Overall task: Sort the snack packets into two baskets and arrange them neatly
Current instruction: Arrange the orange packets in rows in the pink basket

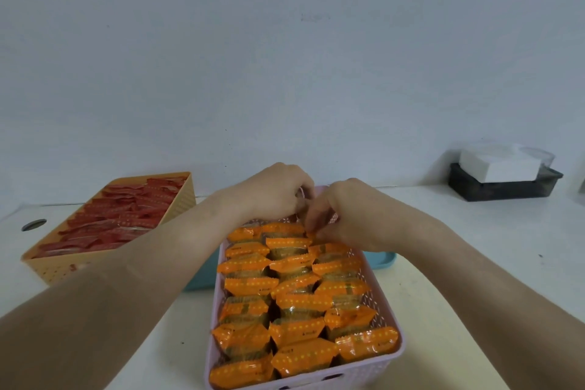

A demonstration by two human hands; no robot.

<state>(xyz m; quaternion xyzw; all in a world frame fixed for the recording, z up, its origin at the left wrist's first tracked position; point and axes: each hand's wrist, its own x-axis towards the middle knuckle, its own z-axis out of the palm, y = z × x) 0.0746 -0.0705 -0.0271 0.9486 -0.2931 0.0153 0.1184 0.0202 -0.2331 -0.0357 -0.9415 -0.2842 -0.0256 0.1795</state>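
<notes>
Pale worktop (459, 263): at the pink basket's (395, 355) far end the right hand's (345, 215) fingers (311, 222) pinch an orange packet (312, 235), left hand's (275, 193) hold unclear; next, seat it level

Orange packets (297, 331) stand in rows filling pink basket (375, 298); red packets (126, 218) fill tan basket (53, 269) leftward.

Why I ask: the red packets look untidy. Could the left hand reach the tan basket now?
Probably yes: the left hand is at the pink basket's far end, and nothing stands between it and the tan basket.
</notes>
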